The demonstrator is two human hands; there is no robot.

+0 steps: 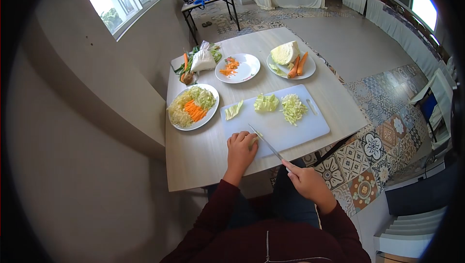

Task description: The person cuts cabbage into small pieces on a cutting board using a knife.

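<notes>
The right hand (307,180) is closed around the handle of the knife (267,143). Beside the blade, the left hand (241,148), with bent fingers, holds a cabbage piece (254,140) on the cutting board (302,135), probably for keeping it steady. The chopped cabbage (294,108) lies farther back, perhaps to leave room. Fingers hide most of the piece; the palm covers most of the handle.

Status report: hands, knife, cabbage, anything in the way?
Right hand gripping knife. Left hand on cabbage piece, close beside knife. Chopped cabbage farther up cutting board, clear of knife.
</notes>
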